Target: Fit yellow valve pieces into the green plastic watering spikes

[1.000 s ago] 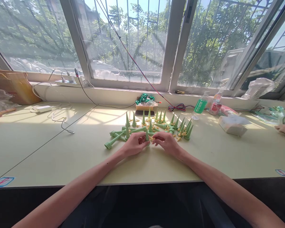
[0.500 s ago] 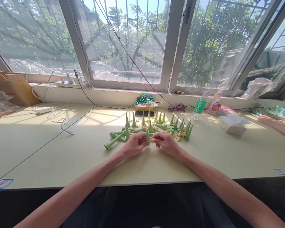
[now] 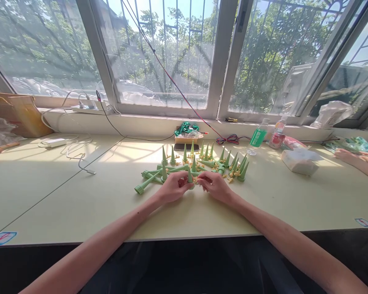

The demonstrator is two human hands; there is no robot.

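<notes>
My left hand (image 3: 174, 186) is closed around a green plastic watering spike (image 3: 189, 176), which stands point up. Close on its right, my right hand (image 3: 214, 184) is closed, thumb and fingertips pinched at a small yellow valve piece (image 3: 195, 179) against the spike's side. Its fingertips hide most of that piece. Behind both hands, several green spikes stand upright, such as the spike (image 3: 243, 172) at the right. Other spikes lie flat, one of them a spike (image 3: 147, 182) left of my left hand. Small yellow pieces (image 3: 232, 179) are scattered among them.
Farther back are a dark phone (image 3: 186, 147), a small box with green cord (image 3: 188, 131), and coiled wires (image 3: 230, 139). A bottle (image 3: 258, 136) and a tissue pack (image 3: 300, 161) stand to the right, near another person's hands (image 3: 357, 157). White cables (image 3: 76, 155) lie left.
Both hands stay almost in place. The spike in my left hand has shifted very slightly, and my right fingertips remain beside it.
</notes>
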